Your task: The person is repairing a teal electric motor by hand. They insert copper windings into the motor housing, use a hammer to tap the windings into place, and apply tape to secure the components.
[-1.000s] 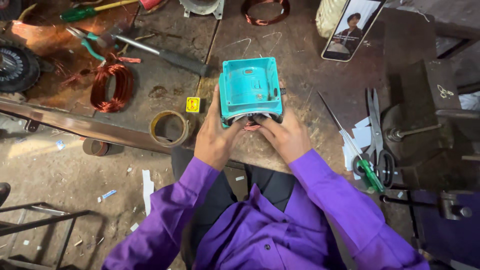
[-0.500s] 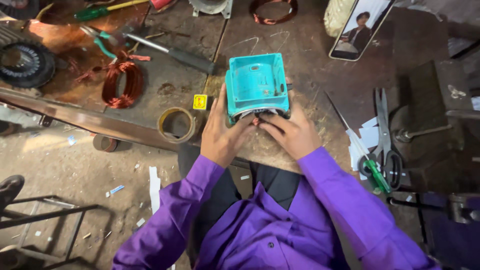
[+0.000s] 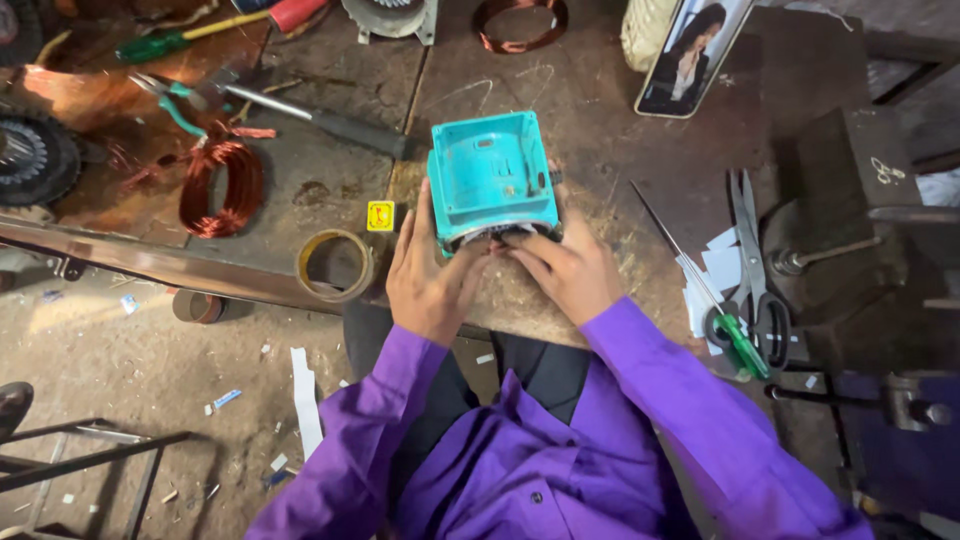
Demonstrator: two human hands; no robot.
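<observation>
At the near edge of the workbench (image 3: pixel 620 120), just in front of the person's lap, a turquoise motor housing (image 3: pixel 492 180) sits with its open mouth turned toward the body, and both hands are pressed up against that mouth. The left hand (image 3: pixel 428 285) lies flat along the housing's left side, fingers stretched upward and thumb tucked toward the opening; the right hand (image 3: pixel 570 270) curls its fingers in at the dark windings visible at the lower rim, though whether the fingertips pinch a wire or only push on it cannot be told from here. Neither hand closes around the housing; they brace it rather than grip it. Left of the hands lie a roll of tape (image 3: pixel 335 265) and a small yellow tag (image 3: pixel 380 215), and further toward the far left corner a coil of copper wire (image 3: pixel 220 185) and a long screwdriver (image 3: pixel 320 118). Toward the right edge rest scissors (image 3: pixel 750 260) and a green-handled tool (image 3: pixel 738 340). Since the housing stands so close to the bench edge and is only steadied, a hard push could plausibly slide or tip it toward the lap, and fingers worked against the metal rim risk a scrape or a nicked winding.
</observation>
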